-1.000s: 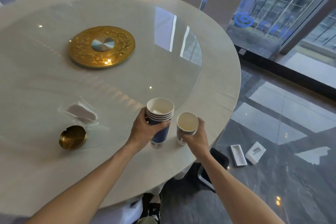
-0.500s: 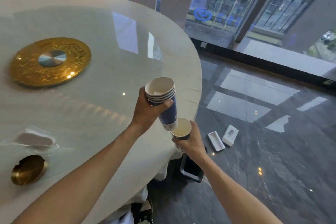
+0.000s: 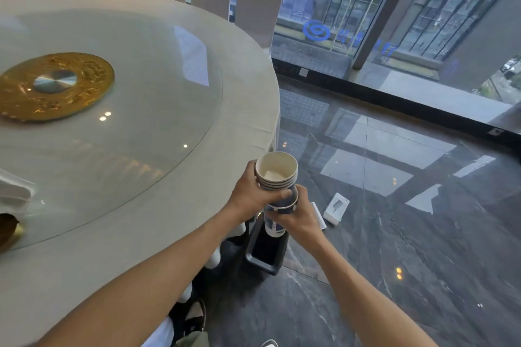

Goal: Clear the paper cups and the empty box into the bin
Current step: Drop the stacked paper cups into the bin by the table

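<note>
The stack of cups (image 3: 277, 177), apart from the single cup (image 3: 279, 220) a second ago, now seats inside it. Left hand (image 3: 251, 197) grips the stack; right hand (image 3: 300, 218) grips the cup. Bin (image 3: 265, 255) at 6 o'clock; box (image 3: 336, 208) at 3 o'clock, uncollected.

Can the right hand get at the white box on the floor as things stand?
Probably not yet. The right hand is wrapped around the single cup that takes the stack of cups from the left hand. The white box lies open on the floor beyond, unobstructed but well below.
</note>
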Motion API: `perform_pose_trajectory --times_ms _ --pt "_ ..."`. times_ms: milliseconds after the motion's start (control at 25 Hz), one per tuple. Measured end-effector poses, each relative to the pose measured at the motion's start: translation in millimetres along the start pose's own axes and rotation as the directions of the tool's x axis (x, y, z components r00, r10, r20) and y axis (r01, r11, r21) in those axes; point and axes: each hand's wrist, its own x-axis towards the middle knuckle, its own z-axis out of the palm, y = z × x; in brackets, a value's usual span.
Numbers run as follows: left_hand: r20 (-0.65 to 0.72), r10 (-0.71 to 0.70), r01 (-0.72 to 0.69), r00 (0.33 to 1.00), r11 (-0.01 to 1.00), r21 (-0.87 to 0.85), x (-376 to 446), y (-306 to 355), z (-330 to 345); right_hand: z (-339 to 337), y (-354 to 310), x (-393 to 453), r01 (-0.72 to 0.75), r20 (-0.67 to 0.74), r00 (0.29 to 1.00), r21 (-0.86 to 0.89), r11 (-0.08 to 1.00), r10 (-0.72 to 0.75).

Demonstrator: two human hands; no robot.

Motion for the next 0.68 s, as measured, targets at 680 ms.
perform_pose_trajectory --times_ms 680 --pt "0.071 -0.415 0.410 0.907 0.909 0.075 44 -64 80 -66 42 29 -0.106 0.175 0.978 -0.062 0.992 0.116"
